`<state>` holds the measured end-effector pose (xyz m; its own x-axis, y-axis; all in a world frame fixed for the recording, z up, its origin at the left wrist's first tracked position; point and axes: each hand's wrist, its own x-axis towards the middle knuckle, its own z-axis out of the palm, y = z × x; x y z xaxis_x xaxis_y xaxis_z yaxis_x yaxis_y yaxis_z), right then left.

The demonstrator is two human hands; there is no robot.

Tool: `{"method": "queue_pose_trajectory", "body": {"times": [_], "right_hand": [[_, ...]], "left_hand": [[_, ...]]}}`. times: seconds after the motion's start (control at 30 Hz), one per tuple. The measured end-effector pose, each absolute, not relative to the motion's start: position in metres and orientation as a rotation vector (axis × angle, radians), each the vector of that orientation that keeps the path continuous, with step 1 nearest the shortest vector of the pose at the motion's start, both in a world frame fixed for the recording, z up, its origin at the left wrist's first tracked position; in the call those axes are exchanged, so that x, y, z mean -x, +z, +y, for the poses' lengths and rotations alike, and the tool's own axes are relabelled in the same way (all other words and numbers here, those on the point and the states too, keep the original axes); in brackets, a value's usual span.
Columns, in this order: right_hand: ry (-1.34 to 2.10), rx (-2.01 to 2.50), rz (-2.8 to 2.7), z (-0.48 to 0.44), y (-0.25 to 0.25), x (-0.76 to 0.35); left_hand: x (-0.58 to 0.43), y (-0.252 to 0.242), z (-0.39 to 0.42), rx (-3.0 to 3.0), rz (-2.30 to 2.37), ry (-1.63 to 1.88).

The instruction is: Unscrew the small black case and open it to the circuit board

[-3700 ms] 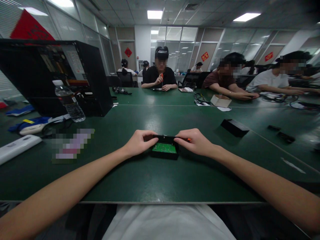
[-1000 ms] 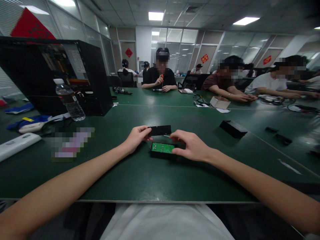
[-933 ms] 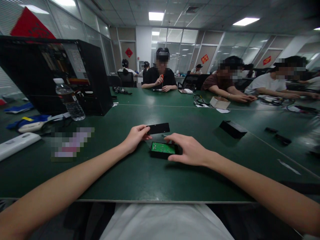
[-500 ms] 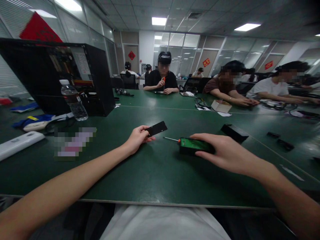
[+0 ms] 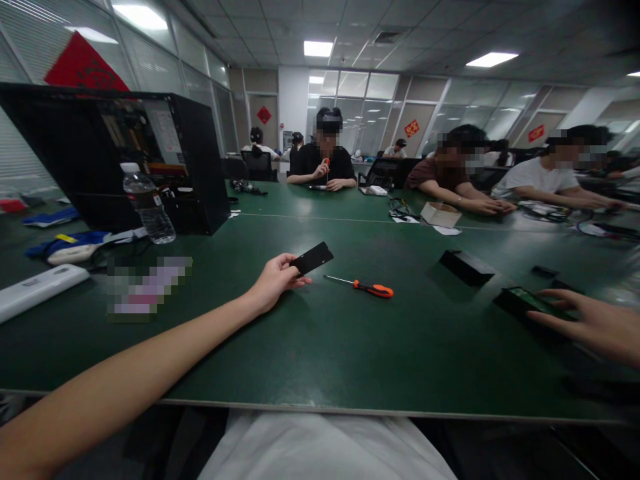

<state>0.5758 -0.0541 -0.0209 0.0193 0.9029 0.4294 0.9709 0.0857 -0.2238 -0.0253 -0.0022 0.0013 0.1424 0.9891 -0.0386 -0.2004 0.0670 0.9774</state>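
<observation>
My left hand (image 5: pixel 274 280) pinches a flat black cover plate (image 5: pixel 313 258) just above the green table (image 5: pixel 320 347). An orange-handled screwdriver (image 5: pixel 364 287) lies loose on the table to the right of that plate. Far to the right, my right hand (image 5: pixel 595 327) rests its fingers on a black case with a green circuit board (image 5: pixel 525 303) inside, which sits on the table. The fingers curl over the case's near side.
An open black computer tower (image 5: pixel 115 157) and a water bottle (image 5: pixel 147 203) stand at the left. A white device (image 5: pixel 35 290) lies near it. Black boxes (image 5: pixel 467 267) sit at the right. Several people work at the far side of the table.
My right hand has slid the case with the circuit board far to the right, uncovering the screwdriver. The left hand has lifted the cover plate off the case and kept hold of it.
</observation>
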Motion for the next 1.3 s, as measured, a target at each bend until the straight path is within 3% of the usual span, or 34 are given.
{"method": "queue_pose_trajectory", "body": {"times": [0.13,0.37,0.53,0.67,0.83,0.93,1.1,1.3], "right_hand": [[-0.380,1.779,-1.894,-0.059,0.017,-0.482],[0.715,1.209,-2.185,-0.067,0.050,-0.287],[1.095,1.088,-2.395,-0.088,0.042,-0.226],[0.852,1.173,-2.445,-0.088,0.043,-0.238],[0.057,1.486,-2.286,-0.064,0.048,-0.320],[-0.229,1.818,-2.122,-0.053,0.051,-0.392],[-0.292,2.299,-1.893,-0.055,0.037,-0.475],[-0.266,2.222,-1.986,-0.060,0.013,-0.488]], "left_hand": [[0.025,-0.001,-0.007,-1.150,0.947,1.150],[0.015,0.002,-0.047,-2.018,0.709,0.948],[0.009,0.008,-0.064,-2.197,0.566,0.918],[0.009,0.008,-0.062,-2.207,0.563,0.976],[0.011,0.004,-0.052,-2.044,0.757,1.105],[0.015,0.006,-0.041,-1.763,0.814,1.287],[0.024,0.005,-0.022,-1.513,0.899,1.466],[0.023,-0.001,-0.016,-1.375,0.932,1.427]]}}
